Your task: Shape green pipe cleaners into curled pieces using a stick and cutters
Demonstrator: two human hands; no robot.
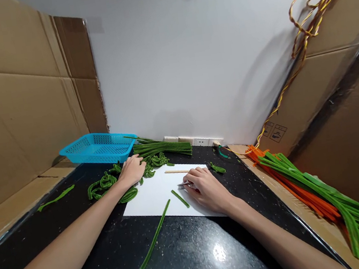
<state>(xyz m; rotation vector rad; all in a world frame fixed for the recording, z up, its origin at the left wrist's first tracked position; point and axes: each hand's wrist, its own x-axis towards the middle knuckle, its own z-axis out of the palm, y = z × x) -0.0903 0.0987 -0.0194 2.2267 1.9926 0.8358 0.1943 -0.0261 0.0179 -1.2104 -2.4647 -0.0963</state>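
My left hand (132, 171) is at the near edge of a pile of bent and coiled green pipe cleaners (105, 182), its fingers curled down onto some of them; the fingertips are partly hidden. My right hand (207, 188) rests over the right side of a white sheet (151, 198), closed around a small tool whose metal tip (182, 186) sticks out to the left. Most of that tool is covered by the palm. A short straight green piece (180, 198) lies just left of this hand. Behind it is a thin wooden stick (175, 171).
A longer green strip (154, 237) crosses the sheet's front edge onto the black tabletop (183, 250). Toward the wall are a blue basket (101, 153) and a bundle of green stems (164, 147). Orange and green pipe cleaners (323, 194) lie at right, by cardboard.
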